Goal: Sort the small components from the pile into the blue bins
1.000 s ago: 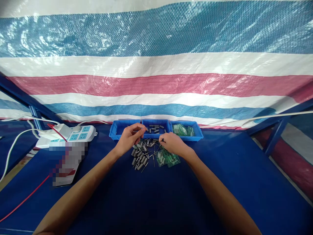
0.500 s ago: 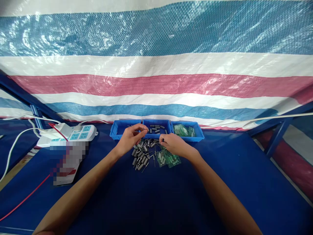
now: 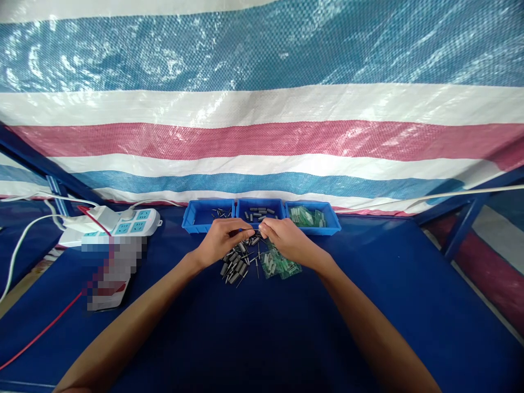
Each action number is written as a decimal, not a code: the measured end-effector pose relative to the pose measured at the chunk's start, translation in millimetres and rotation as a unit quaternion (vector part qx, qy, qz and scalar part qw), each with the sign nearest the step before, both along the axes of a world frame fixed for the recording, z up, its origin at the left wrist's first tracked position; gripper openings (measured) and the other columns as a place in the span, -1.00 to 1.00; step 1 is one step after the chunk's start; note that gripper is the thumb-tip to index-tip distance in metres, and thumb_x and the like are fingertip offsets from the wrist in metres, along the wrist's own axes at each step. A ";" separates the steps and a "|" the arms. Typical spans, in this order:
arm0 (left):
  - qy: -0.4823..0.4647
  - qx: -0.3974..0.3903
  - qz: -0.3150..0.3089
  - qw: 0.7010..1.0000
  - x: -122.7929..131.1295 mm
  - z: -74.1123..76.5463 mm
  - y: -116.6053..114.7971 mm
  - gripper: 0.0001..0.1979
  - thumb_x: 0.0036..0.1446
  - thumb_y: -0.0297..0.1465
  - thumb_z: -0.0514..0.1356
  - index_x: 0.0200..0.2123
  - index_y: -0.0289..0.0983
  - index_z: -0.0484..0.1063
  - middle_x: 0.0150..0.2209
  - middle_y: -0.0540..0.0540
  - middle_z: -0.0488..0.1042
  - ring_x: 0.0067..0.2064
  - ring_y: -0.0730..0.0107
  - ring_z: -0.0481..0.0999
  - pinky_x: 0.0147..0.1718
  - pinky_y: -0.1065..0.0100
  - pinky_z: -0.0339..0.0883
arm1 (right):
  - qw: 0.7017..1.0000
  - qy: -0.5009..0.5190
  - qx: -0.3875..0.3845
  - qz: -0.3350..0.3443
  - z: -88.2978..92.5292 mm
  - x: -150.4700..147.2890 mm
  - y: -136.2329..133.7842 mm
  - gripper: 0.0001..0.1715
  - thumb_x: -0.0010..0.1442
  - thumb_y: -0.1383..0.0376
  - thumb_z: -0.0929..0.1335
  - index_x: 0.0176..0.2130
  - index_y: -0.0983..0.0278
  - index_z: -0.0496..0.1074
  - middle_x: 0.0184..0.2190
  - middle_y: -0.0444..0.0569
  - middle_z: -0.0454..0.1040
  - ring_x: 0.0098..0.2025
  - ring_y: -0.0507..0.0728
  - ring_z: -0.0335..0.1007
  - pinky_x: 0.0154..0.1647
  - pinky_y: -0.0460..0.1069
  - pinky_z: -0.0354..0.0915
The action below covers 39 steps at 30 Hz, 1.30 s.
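Observation:
My left hand [image 3: 224,240] is closed in a pinch, thumb against fingers, just in front of the middle bin. My right hand [image 3: 289,238] is also closed, its fingertips almost meeting those of the left. Something small and thin seems to lie between the two pinches, too small to name. Below them spreads a pile of grey cylinders with thin metal pins [image 3: 234,266]. Beside it, partly under my right hand, lie green-tinted clear packets [image 3: 282,266] with small pale parts inside.
Three joined blue bins stand behind my hands: the left bin [image 3: 195,216] has thin pins, the middle bin [image 3: 241,204] short grey cylinders, the right bin [image 3: 333,222] green packets. A power strip [image 3: 153,219] with cables sits left; striped sheeting [image 3: 262,139] hangs behind.
My left hand has moved slightly right and down, and my right hand slightly left, so the fingertips nearly meet. Pins in the left bin now show more. The view has shifted slightly.

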<state>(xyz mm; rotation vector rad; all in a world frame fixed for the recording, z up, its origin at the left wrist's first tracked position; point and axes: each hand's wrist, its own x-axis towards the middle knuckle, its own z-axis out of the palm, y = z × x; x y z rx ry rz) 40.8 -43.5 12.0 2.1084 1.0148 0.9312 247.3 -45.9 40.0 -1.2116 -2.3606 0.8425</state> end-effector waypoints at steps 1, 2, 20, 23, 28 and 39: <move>-0.007 0.006 0.008 1.000 0.1 0.4 -0.6 -0.75 0.20 -0.24 0.17 -0.31 -0.29 0.56 -0.37 -0.11 0.55 -0.40 0.42 0.44 -0.41 0.42 0.25 | 1.000 0.000 -0.001 -0.001 -0.2 -1.1 -1.0 -0.59 0.40 0.25 0.07 -0.46 0.28 0.18 -0.58 -0.16 0.18 -0.54 0.00 0.04 -0.44 -0.04 -0.10; -0.014 0.010 0.018 1.000 0.2 0.8 -1.0 -0.74 0.19 -0.24 0.17 -0.31 -0.29 0.56 -0.36 -0.11 0.55 -0.38 0.40 0.45 -0.40 0.41 0.26 | 1.000 0.002 -0.005 -0.002 -0.6 -2.3 -2.0 -0.58 0.40 0.24 0.06 -0.46 0.28 0.17 -0.58 -0.16 0.19 -0.54 0.00 0.05 -0.44 -0.04 -0.09; -0.081 -0.050 0.042 0.995 -1.4 1.2 0.7 -0.77 0.11 -0.26 0.25 -0.36 -0.30 0.60 -0.34 -0.13 0.54 -0.48 0.50 0.37 -0.57 0.46 0.21 | 0.999 -0.003 -0.030 0.017 3.9 -8.7 -11.1 -0.67 0.35 0.31 0.15 -0.47 0.29 0.17 -0.58 -0.16 0.22 -0.54 -0.02 0.05 -0.46 -0.06 -0.09; -0.072 -0.063 0.022 0.995 -3.5 4.4 0.9 -0.76 0.12 -0.26 0.25 -0.39 -0.30 0.61 -0.40 -0.11 0.51 -0.50 0.51 0.35 -0.58 0.47 0.21 | 0.998 0.026 -0.046 0.020 10.1 -6.2 -12.0 -0.64 0.37 0.32 0.10 -0.42 0.30 0.26 -0.53 -0.13 0.29 -0.50 -0.01 0.11 -0.43 -0.06 -0.04; -0.061 -0.092 -0.007 0.994 -5.9 7.6 -0.2 -0.72 0.13 -0.24 0.24 -0.40 -0.35 0.60 -0.46 -0.11 0.48 -0.51 0.50 0.34 -0.59 0.46 0.22 | 0.994 0.070 -0.081 0.005 18.6 -4.4 -13.7 -0.56 0.39 0.20 0.09 -0.44 0.30 0.27 -0.59 -0.16 0.21 -0.55 -0.02 0.07 -0.44 -0.07 -0.02; -0.019 -0.074 -0.075 0.994 1.1 10.1 -7.5 -0.70 0.16 -0.27 0.22 -0.47 -0.36 0.59 -0.54 -0.07 0.40 -0.51 0.50 0.29 -0.55 0.41 0.15 | 0.990 0.133 -0.053 -0.012 2.9 -6.7 -6.3 -0.48 0.38 0.15 0.12 -0.56 0.30 0.16 -0.63 -0.19 0.14 -0.56 -0.04 0.05 -0.45 -0.07 -0.01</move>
